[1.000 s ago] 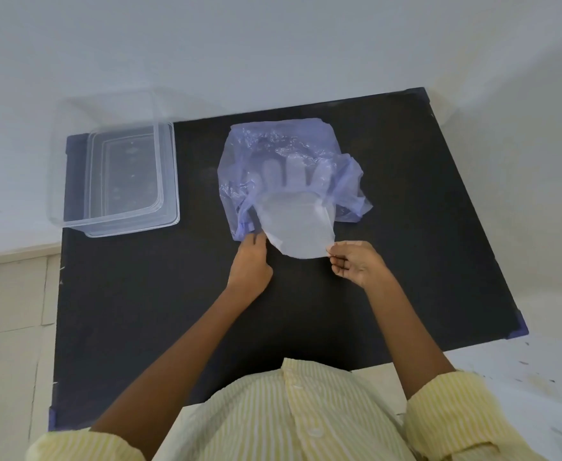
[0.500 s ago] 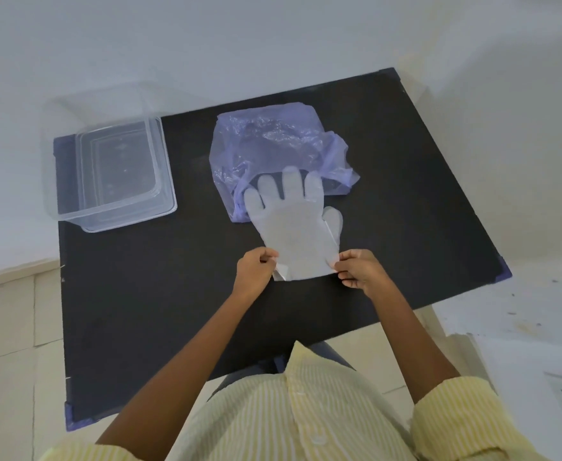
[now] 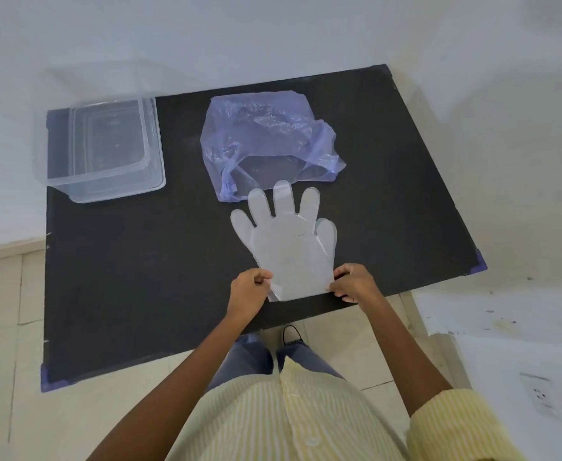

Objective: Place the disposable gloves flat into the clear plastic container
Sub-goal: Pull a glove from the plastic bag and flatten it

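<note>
A translucent disposable glove (image 3: 288, 241) lies spread flat on the black table top (image 3: 133, 267), fingers pointing away from me. My left hand (image 3: 248, 291) pinches the left corner of its cuff and my right hand (image 3: 352, 282) pinches the right corner. Just beyond the glove's fingertips sits a crumpled pale purple plastic bag (image 3: 266, 138) with its mouth facing me. The clear plastic container (image 3: 103, 148) stands open at the table's far left corner, apart from both hands.
The table stands against a white wall. Its near edge runs just below the glove's cuff. A white paint-marked surface (image 3: 505, 324) lies to the right, and tiled floor shows below. My legs and a shoe show under the table edge.
Both hands drew the glove out of the purple bag toward me. It now lies fully clear of the bag, near the table's front edge.
</note>
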